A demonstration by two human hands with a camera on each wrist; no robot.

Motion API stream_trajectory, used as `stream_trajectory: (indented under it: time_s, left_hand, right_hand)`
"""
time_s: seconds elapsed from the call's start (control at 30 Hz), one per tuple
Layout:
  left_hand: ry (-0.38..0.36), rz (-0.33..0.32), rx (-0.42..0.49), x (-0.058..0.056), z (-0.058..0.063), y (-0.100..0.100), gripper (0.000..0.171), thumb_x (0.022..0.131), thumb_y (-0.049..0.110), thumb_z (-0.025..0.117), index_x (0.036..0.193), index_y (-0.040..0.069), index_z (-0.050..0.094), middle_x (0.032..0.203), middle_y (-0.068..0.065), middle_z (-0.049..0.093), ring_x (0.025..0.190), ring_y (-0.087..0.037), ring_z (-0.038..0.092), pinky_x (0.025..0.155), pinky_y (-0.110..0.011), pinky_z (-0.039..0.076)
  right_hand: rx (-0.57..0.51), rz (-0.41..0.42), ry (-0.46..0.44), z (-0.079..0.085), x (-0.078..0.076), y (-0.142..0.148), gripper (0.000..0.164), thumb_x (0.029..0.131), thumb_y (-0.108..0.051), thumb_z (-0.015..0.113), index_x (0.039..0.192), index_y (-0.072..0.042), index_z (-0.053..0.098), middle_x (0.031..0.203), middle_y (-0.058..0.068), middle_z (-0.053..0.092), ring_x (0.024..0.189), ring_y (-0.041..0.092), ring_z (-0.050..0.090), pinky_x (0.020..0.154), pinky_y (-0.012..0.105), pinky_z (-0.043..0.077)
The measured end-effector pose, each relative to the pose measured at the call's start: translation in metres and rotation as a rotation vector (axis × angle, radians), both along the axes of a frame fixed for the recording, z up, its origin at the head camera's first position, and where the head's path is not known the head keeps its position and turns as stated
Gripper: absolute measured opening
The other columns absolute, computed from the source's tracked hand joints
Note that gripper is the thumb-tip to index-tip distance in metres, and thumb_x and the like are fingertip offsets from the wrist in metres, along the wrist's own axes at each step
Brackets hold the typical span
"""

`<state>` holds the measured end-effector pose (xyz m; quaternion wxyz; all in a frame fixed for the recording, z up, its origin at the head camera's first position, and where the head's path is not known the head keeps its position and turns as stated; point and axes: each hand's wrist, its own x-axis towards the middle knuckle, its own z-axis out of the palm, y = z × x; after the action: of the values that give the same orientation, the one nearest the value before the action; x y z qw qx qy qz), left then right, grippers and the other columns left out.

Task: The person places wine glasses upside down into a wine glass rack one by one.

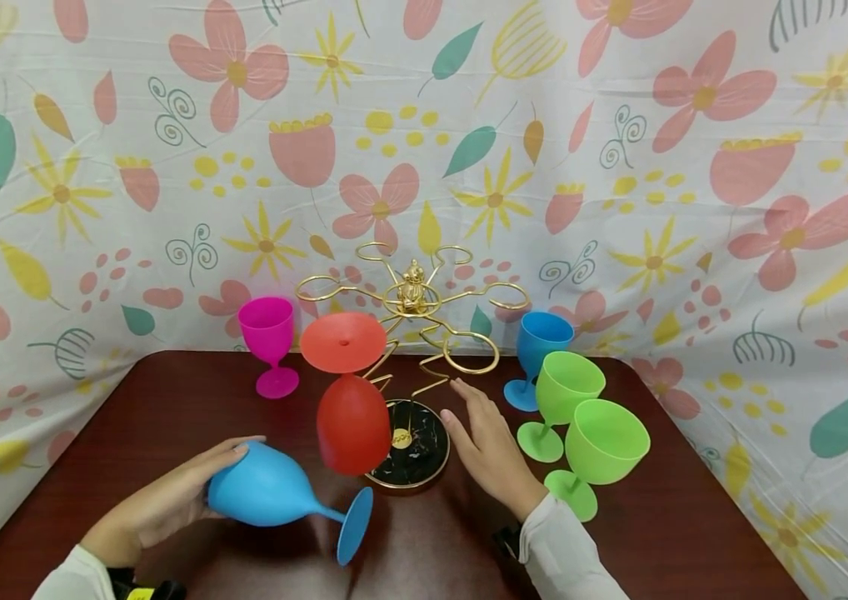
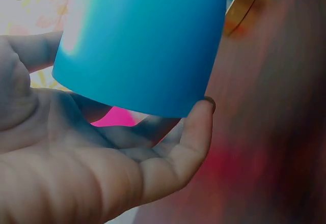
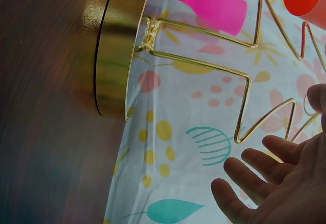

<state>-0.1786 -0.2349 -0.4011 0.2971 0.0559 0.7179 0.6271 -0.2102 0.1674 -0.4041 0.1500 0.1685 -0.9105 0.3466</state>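
Note:
My left hand [image 1: 169,500] grips a blue plastic goblet [image 1: 266,487] round the rim end of its bowl. The goblet is tilted nearly sideways, its foot pointing right and toward me. In the left wrist view, fingers [image 2: 196,142] curl up against the bowl's rim. A gold wire rack [image 1: 412,292] on a round black base [image 1: 424,454] stands ahead, its arms ending in loops. Upside down on the rack's front left side hangs a red goblet [image 1: 352,425], foot uppermost. My right hand [image 1: 491,446] is beside the rack's stem, fingers extended and holding nothing.
A magenta goblet [image 1: 268,329] stands upright at the back left of the dark wooden table [image 1: 192,392]. To the right stand another blue goblet [image 1: 536,337] and two green goblets, a farther one [image 1: 566,392] and a nearer one [image 1: 604,446]. Behind hangs a flowered cloth [image 1: 409,100].

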Motion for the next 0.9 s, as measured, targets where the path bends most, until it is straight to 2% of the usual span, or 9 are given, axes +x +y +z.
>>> stream_trajectory:
  time_s: [0.33,0.57,0.63,0.77,0.9]
  left_hand:
    - [-0.151,-0.111,0.257,0.008,-0.023,0.023,0.057,0.101,0.046,0.025,0.149,0.017,0.019,0.147,-0.020,0.015,0.118,-0.030,0.043,0.093,-0.050,0.044]
    - [-0.227,-0.215,0.450,0.014,-0.036,0.044,0.053,0.102,0.043,0.018,0.149,0.019,0.019,0.140,-0.011,0.032,0.119,-0.031,0.047,0.097,-0.050,0.042]
    - [-0.259,-0.208,0.482,0.016,-0.039,0.051,0.054,0.102,0.044,0.019,0.150,0.018,0.018,0.140,-0.011,0.032,0.118,-0.031,0.048,0.098,-0.051,0.041]
    - [-0.314,-0.163,0.532,0.020,-0.045,0.067,0.062,0.101,0.046,0.022,0.150,0.014,0.002,0.141,-0.016,0.027,0.117,-0.032,0.047,0.098,-0.051,0.040]
    - [-0.377,-0.139,0.579,0.022,-0.049,0.083,0.070,0.099,0.050,0.027,0.148,0.015,-0.011,0.140,-0.018,0.026,0.117,-0.031,0.045,0.097,-0.050,0.041]
  right_hand:
    - [-0.001,0.010,-0.004,-0.002,-0.001,0.000,0.057,0.097,-0.048,0.040,0.146,-0.020,0.030,0.149,0.002,0.034,0.138,0.023,0.032,0.109,0.059,0.024]
    - [0.008,0.019,0.012,-0.004,-0.003,0.002,0.059,0.097,-0.050,0.038,0.146,-0.020,0.028,0.150,0.002,0.033,0.138,0.024,0.032,0.108,0.058,0.027]
    - [-0.002,0.017,0.010,-0.003,-0.003,0.002,0.058,0.096,-0.051,0.038,0.146,-0.021,0.029,0.149,0.000,0.033,0.137,0.022,0.032,0.108,0.056,0.030]
    - [-0.034,0.026,0.020,-0.003,-0.003,0.002,0.056,0.097,-0.048,0.040,0.145,-0.022,0.031,0.148,0.001,0.036,0.136,0.020,0.034,0.107,0.053,0.033]
    - [-0.059,0.029,0.042,-0.002,-0.003,0.002,0.052,0.097,-0.046,0.041,0.144,-0.026,0.031,0.145,0.000,0.038,0.133,0.018,0.037,0.105,0.050,0.037]
